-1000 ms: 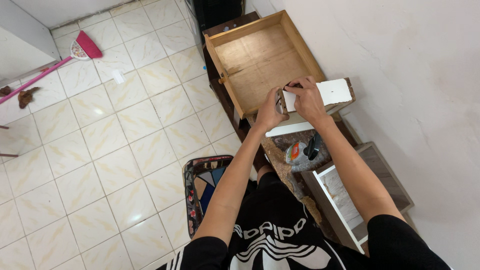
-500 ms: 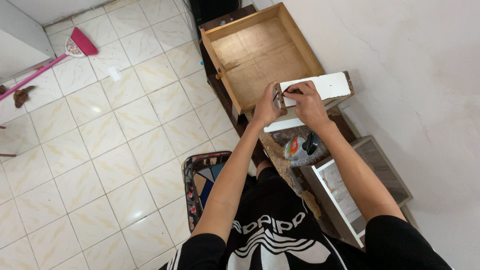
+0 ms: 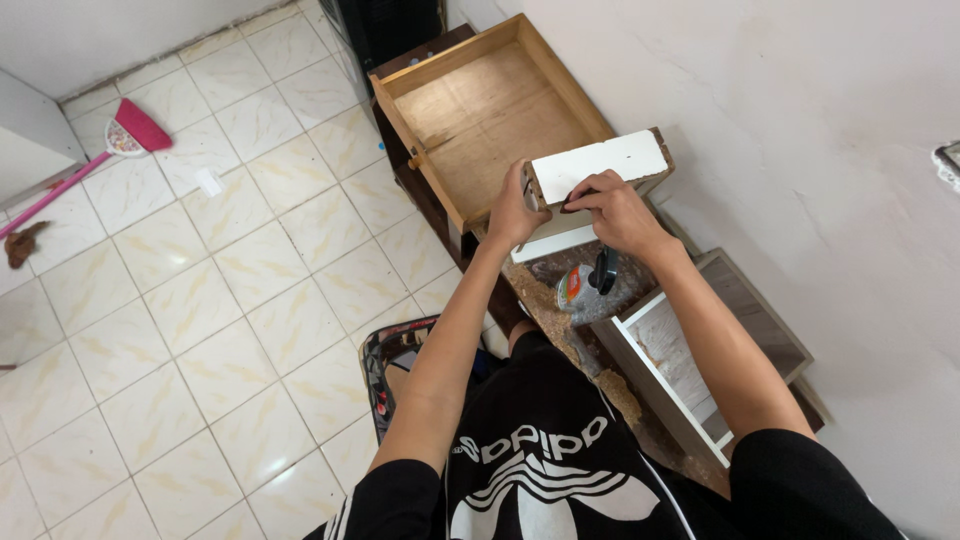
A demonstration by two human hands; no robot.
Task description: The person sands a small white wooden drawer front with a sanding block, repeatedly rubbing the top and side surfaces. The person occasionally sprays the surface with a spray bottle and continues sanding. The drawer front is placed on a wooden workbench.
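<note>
My left hand [image 3: 515,207] grips the near left end of a white-fronted drawer [image 3: 605,160] that stands on edge on a worn wooden cabinet top [image 3: 560,310]. My right hand [image 3: 612,207] rests on the drawer's white face, with a small dark object pinched under the fingers; what it is I cannot tell. Just below my right wrist lies a clear plastic bag [image 3: 585,285] holding a colourful item and a black part.
A bare wooden drawer [image 3: 490,110] lies open-side up behind the white one. A second white drawer [image 3: 700,350] sits at the right against the wall. A patterned stool [image 3: 395,365] stands by my legs. A pink broom [image 3: 95,160] lies on the tiled floor.
The view has shifted slightly. Both hands stay on the white drawer, my right fingers working at its front face.
</note>
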